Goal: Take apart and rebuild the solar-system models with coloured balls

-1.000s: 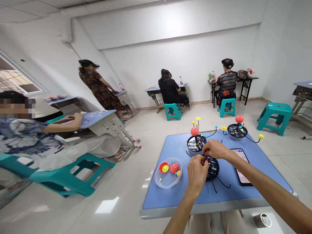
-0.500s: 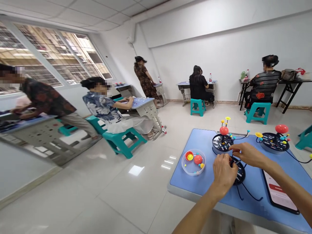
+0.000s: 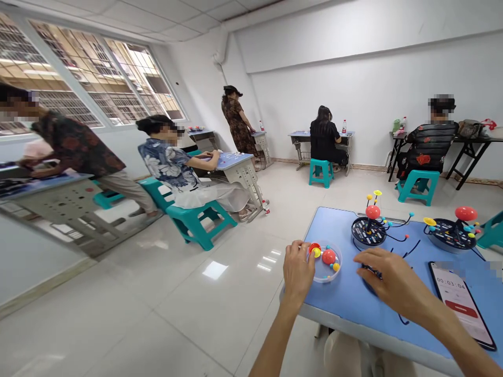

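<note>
Since the earlier frame, left hand has left the black base and moved to the clear bowl at the table's left edge. Its fingers curl at the bowl rim beside the loose balls; whether they pinch one cannot be told. Right hand lies palm-down over the base, covering it; grip state cannot be told. Judgement: a ball pick-up is in hand. Two assembled models stand behind; a phone lies to the right.
</note>
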{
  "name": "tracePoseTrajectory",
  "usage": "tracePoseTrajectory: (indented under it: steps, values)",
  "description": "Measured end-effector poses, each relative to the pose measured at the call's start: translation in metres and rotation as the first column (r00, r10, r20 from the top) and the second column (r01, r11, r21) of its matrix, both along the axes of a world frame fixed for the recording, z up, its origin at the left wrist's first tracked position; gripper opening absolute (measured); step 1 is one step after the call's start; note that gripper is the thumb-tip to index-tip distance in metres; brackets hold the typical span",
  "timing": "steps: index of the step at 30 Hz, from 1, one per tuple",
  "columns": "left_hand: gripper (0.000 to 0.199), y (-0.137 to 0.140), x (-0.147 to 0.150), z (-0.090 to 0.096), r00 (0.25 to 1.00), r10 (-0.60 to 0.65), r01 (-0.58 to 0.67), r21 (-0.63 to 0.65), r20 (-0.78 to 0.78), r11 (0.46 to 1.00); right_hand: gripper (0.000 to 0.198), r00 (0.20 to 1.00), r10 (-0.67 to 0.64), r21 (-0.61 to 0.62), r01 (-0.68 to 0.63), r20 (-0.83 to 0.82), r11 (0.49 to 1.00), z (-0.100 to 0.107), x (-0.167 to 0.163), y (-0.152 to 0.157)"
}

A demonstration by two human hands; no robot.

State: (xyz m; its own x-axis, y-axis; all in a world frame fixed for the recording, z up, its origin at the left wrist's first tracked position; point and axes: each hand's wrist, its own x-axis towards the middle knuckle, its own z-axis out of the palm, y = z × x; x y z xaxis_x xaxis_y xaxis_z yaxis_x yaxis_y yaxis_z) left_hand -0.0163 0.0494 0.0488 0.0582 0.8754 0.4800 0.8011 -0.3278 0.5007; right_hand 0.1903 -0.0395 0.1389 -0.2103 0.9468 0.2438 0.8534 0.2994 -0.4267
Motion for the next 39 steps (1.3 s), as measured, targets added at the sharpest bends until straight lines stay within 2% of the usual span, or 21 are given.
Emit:
tracePoseTrajectory:
  steps: [3, 6, 10, 14, 20, 23, 26, 29, 32, 34, 35, 37, 39]
  values:
    - [0.019, 0.017, -0.011, -0.004, 0.986, -0.022, 0.023, 0.005, -0.163, 1.000, 0.023, 0.991, -0.011, -0.109, 0.025, 0.132, 0.994, -0.015, -0.045, 0.024]
    - [0.018, 0.026, -0.007, -0.008, 0.957, -0.052, 0.046, -0.026, -0.284, 0.999, 0.026, 0.950, -0.050, -0.120, 0.091, 0.308, 0.989, -0.038, -0.076, 0.054]
    - [0.022, 0.027, -0.006, -0.015, 0.931, -0.071, 0.076, 0.000, -0.359, 0.997, 0.029, 0.883, -0.122, -0.113, 0.192, 0.453, 0.975, -0.063, -0.092, 0.077]
    - [0.022, 0.023, -0.010, -0.020, 0.912, -0.109, 0.147, 0.069, -0.396, 0.987, 0.027, 0.870, -0.137, -0.107, 0.211, 0.473, 0.972, -0.072, -0.095, 0.082]
    - [0.020, 0.023, -0.008, -0.019, 0.867, -0.174, 0.230, 0.064, -0.468, 0.971, 0.029, 0.894, -0.111, -0.122, 0.181, 0.434, 0.976, -0.073, -0.095, 0.082]
    - [0.020, 0.027, -0.010, -0.021, 0.868, -0.160, 0.253, 0.140, -0.471, 0.957, 0.028, 0.902, -0.112, -0.110, 0.173, 0.418, 0.979, -0.067, -0.092, 0.081]
    - [0.019, 0.031, -0.014, -0.023, 0.892, -0.184, 0.295, 0.223, -0.413, 0.929, 0.023, 0.914, -0.176, -0.052, 0.208, 0.366, 0.977, -0.062, -0.083, 0.076]
    - [0.023, 0.033, -0.017, -0.024, 0.897, -0.208, 0.318, 0.242, -0.391, 0.917, 0.021, 0.951, -0.241, 0.011, 0.244, 0.192, 0.970, -0.061, -0.074, 0.069]
    - [0.027, 0.033, -0.016, -0.023, 0.893, -0.223, 0.333, 0.241, -0.391, 0.911, 0.029, 0.950, -0.284, 0.001, 0.287, -0.127, 0.958, -0.065, -0.067, 0.066]
    - [0.027, 0.034, -0.013, -0.023, 0.896, -0.231, 0.338, 0.243, -0.380, 0.909, 0.032, 0.871, -0.300, -0.104, 0.282, -0.390, 0.954, -0.066, -0.065, 0.065]
    - [0.025, 0.034, -0.011, -0.024, 0.900, -0.231, 0.335, 0.244, -0.371, 0.910, 0.032, 0.791, -0.309, -0.180, 0.252, -0.529, 0.951, -0.065, -0.065, 0.065]
    - [0.022, 0.034, -0.007, -0.023, 0.914, -0.216, 0.311, 0.249, -0.343, 0.917, 0.033, 0.559, -0.334, -0.317, 0.132, -0.759, 0.939, -0.063, -0.065, 0.062]
    - [0.024, 0.032, -0.005, -0.021, 0.945, -0.229, 0.283, 0.230, -0.235, 0.931, 0.035, 0.330, -0.342, -0.362, 0.001, -0.880, 0.932, -0.061, -0.066, 0.059]
